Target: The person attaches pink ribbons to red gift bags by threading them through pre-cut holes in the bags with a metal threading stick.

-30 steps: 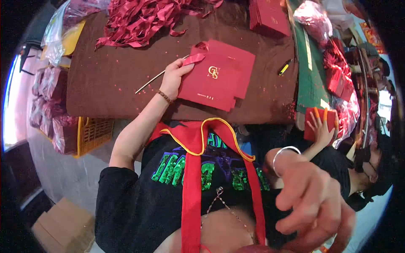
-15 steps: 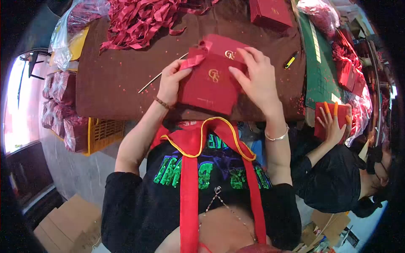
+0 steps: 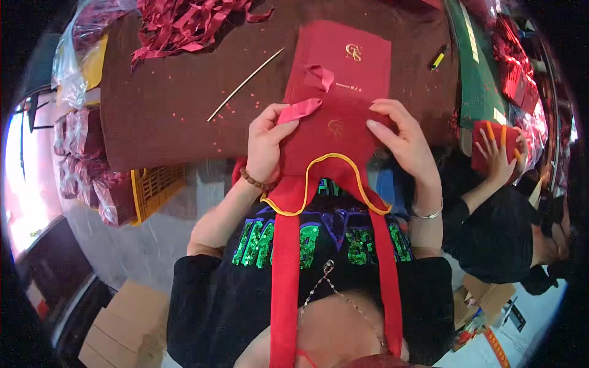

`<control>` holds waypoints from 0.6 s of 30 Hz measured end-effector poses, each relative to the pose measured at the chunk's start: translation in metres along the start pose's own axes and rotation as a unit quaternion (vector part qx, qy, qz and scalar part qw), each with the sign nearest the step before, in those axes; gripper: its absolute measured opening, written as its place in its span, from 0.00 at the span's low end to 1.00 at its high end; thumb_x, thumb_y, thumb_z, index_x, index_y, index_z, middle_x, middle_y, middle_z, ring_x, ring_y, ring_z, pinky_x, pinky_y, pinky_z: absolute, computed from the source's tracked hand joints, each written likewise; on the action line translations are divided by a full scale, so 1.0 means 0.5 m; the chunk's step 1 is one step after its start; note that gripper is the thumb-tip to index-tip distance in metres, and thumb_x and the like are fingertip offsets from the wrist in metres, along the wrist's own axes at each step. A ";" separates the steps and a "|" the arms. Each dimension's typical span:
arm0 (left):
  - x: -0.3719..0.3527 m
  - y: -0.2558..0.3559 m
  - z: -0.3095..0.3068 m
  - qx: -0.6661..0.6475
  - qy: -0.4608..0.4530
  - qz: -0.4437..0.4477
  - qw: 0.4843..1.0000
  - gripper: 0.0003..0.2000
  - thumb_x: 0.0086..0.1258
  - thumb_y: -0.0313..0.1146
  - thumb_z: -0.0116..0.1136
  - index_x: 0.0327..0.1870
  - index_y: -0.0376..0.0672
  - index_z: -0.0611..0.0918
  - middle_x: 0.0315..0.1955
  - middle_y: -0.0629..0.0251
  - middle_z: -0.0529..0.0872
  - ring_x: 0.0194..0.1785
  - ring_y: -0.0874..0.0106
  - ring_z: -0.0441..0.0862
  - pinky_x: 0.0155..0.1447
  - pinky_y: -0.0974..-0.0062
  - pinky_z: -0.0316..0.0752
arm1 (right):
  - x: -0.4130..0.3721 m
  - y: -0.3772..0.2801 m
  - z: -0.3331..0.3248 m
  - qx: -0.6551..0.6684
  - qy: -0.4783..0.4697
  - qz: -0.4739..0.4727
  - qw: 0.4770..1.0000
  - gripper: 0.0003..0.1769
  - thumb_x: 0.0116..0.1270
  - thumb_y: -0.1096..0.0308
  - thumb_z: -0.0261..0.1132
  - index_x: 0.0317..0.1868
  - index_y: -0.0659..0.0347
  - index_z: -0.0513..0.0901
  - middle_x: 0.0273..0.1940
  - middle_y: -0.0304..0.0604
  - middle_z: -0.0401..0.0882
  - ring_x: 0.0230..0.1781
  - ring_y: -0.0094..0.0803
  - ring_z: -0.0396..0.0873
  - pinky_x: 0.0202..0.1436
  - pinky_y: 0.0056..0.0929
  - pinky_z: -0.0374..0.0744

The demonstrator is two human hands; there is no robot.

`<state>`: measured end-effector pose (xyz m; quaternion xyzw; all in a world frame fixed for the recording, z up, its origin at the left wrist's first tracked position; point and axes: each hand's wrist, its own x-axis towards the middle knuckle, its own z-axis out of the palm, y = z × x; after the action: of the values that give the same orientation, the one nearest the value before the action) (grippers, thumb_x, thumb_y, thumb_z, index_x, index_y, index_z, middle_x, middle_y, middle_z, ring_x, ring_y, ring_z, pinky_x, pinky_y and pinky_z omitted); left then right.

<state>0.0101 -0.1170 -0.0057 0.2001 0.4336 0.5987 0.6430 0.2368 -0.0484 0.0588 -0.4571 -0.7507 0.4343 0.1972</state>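
A flat red paper bag (image 3: 334,141) with a gold logo is held low over the table's near edge, in front of my chest. My left hand (image 3: 267,138) pinches its left edge together with a pink-red ribbon (image 3: 300,111) at the top. At the upper right corner, my right hand (image 3: 405,138) has thumb and fingers closed on the same bag. Just beyond lies a stack of similar red bags (image 3: 371,67) with the gold logo facing up. Another short ribbon loop (image 3: 320,77) rests on that stack. The held bag's lower part overlaps my red apron (image 3: 285,257).
Left of the stack a thin stick (image 3: 245,84) lies on the brown cloth (image 3: 159,129). A ribbon heap (image 3: 184,27) sits at the far left, a yellow-black marker or cutter (image 3: 437,59) at right. A co-worker's hand (image 3: 498,150) holds a red item. Yellow crate (image 3: 153,193) below left.
The held bag has come toward my body, off the stack behind it, with both hands drawn back and slightly right. The whole view has shifted a little.
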 end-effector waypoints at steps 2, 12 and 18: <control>-0.006 0.001 -0.006 -0.080 0.004 -0.056 0.995 0.10 0.61 0.19 0.54 0.44 0.36 0.77 0.38 0.67 0.81 0.42 0.80 0.77 0.49 0.82 0.72 | -0.005 0.002 0.009 0.063 -0.014 0.045 0.997 0.12 0.62 0.70 0.61 0.44 0.68 0.75 0.46 0.43 0.72 0.50 0.28 0.69 0.57 0.22 0.65; 0.008 0.073 -0.124 0.188 0.089 0.187 0.960 0.16 0.72 0.30 0.45 0.58 0.34 0.71 0.39 0.65 0.80 0.39 0.79 0.74 0.46 0.81 0.70 | -0.003 -0.012 0.099 0.119 -0.045 0.182 0.975 0.08 0.69 0.65 0.55 0.40 0.62 0.74 0.33 0.26 0.68 0.36 0.13 0.63 0.41 0.13 0.64; 0.018 0.170 -0.114 0.126 0.002 0.266 0.956 0.14 0.71 0.25 0.44 0.55 0.34 0.72 0.36 0.62 0.80 0.33 0.78 0.75 0.40 0.83 0.71 | -0.019 -0.014 0.155 0.215 -0.071 0.198 0.954 0.10 0.69 0.64 0.54 0.41 0.63 0.74 0.35 0.28 0.71 0.38 0.13 0.66 0.44 0.14 0.66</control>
<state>-0.0870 -0.1062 0.0261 0.3867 0.4381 0.6889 0.4288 0.1843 -0.0947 0.0232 -0.5116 -0.5459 0.6470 0.1473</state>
